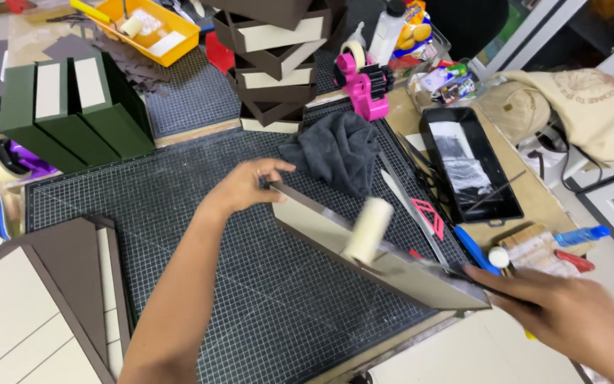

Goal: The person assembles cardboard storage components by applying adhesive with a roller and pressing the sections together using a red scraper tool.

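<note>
Gluing step under way: my left hand pinches the far corner of a cream-faced board at centre, while my right hand, at four o'clock, fingers closed round a roller, must next press evenly across it.

A shallow box with cream lining and dark brown edges lies tilted over the cutting mat; a cream paint roller rests on it.

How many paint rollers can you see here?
2. One cream roller lies against the box panel that the left hand steadies; the right hand holds its handle. A second roller sits in the yellow tray. Clutter may hide more.
</note>
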